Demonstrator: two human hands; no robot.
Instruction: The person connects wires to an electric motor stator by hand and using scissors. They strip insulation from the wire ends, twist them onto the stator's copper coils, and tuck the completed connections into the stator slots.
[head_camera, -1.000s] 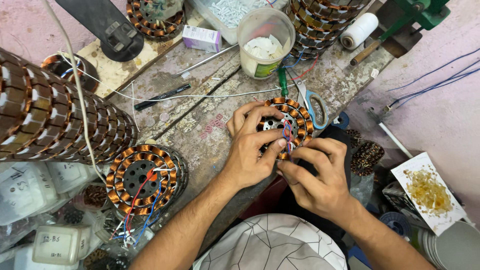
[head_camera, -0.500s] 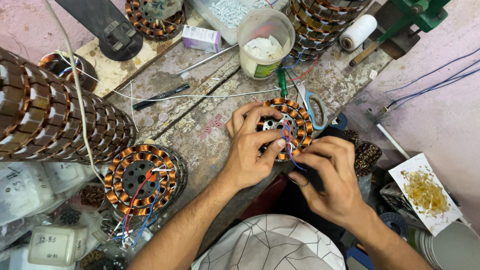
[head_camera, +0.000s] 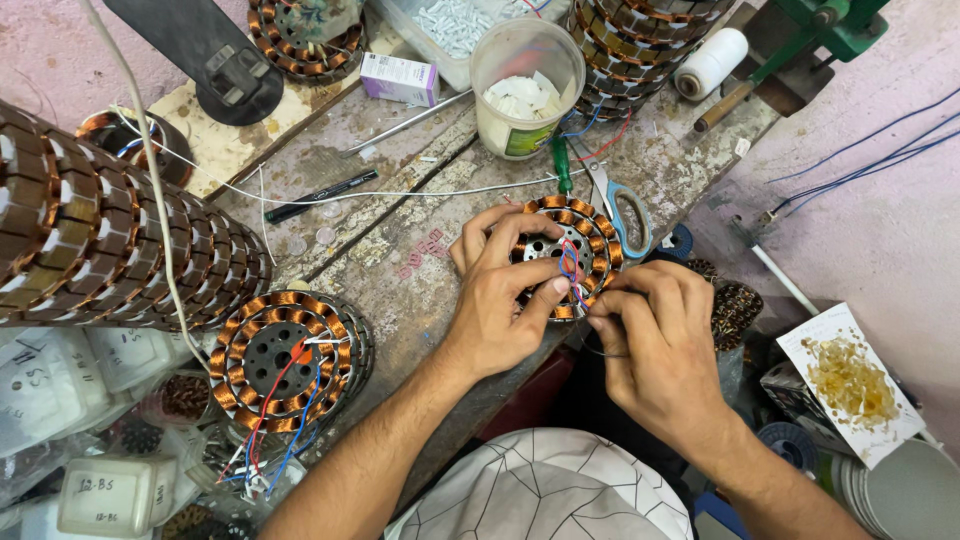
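Looking down from the head camera, the view caught both hands meeting on a round copper-wound stator (head_camera: 570, 250) that lay flat on the worn table (head_camera: 400, 250), its open face turned up toward the camera and its axis standing upright off the tabletop; being a ring, it had no long side to speak of. The left hand (head_camera: 500, 300) cupped the stator's near-left rim, fingers curled over the coils and the thumb pressed onto the near edge. The right hand (head_camera: 655, 345) sat just to the right of it, its fingertips drawn together in a pinch on thin red and blue wires (head_camera: 570, 270) that ran from the stator's middle down toward that hand. Just beyond the right hand, touching the stator's far-right rim, lay blue-handled scissors (head_camera: 630, 215), and a green-handled screwdriver (head_camera: 562, 175) lay beyond the ring, its handle pointing away toward a translucent plastic cup (head_camera: 527, 85) holding white scraps. Well to the left of the left hand lay a second stator (head_camera: 285, 360) trailing red and blue leads, with a long stack of wound stators (head_camera: 110, 250) lying on its side farther left. A black pen (head_camera: 320, 197) lay beyond the left hand.
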